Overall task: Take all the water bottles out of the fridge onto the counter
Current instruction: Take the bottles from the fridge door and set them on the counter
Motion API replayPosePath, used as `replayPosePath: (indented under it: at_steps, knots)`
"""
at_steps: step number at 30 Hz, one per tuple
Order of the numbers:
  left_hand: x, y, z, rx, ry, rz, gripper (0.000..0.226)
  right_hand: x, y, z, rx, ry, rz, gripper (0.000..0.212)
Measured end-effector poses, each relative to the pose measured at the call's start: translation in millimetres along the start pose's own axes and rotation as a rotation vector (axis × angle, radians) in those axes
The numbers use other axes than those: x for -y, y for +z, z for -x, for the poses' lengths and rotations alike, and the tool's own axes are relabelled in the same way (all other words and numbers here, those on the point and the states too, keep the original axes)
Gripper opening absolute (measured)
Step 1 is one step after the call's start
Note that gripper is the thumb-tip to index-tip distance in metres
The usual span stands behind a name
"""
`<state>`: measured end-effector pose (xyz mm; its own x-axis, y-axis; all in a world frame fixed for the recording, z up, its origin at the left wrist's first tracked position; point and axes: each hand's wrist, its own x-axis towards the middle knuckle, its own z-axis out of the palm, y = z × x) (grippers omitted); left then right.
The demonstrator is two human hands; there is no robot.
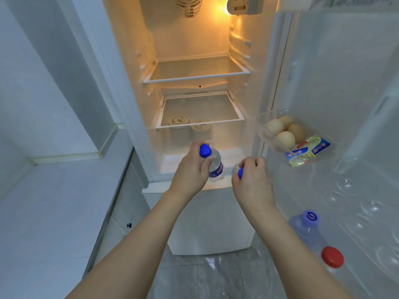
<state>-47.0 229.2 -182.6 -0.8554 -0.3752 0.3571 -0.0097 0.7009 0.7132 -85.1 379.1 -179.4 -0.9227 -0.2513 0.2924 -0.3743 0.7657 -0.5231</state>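
Two small water bottles are in my hands at the open fridge (194,104): my left hand (192,167) grips one blue-capped bottle (213,165) by its neck, my right hand (251,175) curls round another's blue cap (240,172). Two more bottles, a blue-capped one (307,227) and a red-capped one (332,256), stand in the door shelf (367,212). The counter (54,201) lies left.

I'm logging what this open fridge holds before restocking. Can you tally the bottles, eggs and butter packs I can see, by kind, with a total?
Blue-capped bottles held in the hands: 2 (left-hand bottle, right-hand bottle)
Bottles in the lower door shelf: 2 (pale-blue-capped bottle, red-capped bottle)
Eggs in the door tray: 4 (nearest egg)
Butter packs: 2 (one butter pack)
Total: 10
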Motion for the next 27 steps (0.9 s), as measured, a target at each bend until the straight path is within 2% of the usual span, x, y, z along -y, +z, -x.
replayPosePath:
  at_steps: [4, 10, 17, 22, 27]
  knots:
    - [22, -37, 29, -0.065, -0.085, -0.065, 0.023, 34, 11, 5, 0.075, -0.13, -0.055, 0.013]
    - [53, -90, 88, -0.166, -0.273, -0.146, 0.019, 87, 48, 22, 0.325, -0.26, -0.136, 0.013]
    - [82, -116, 161, -0.325, -0.51, -0.21, 0.018, 127, 97, 58, 0.567, -0.417, -0.122, 0.014]
    - [85, -135, 224, -0.388, -0.669, -0.232, 0.021, 154, 111, 107, 0.734, -0.544, -0.151, 0.013]
    - [65, -165, 292, -0.51, -0.747, -0.266, 0.022, 187, 100, 167, 0.802, -0.686, -0.168, 0.012]
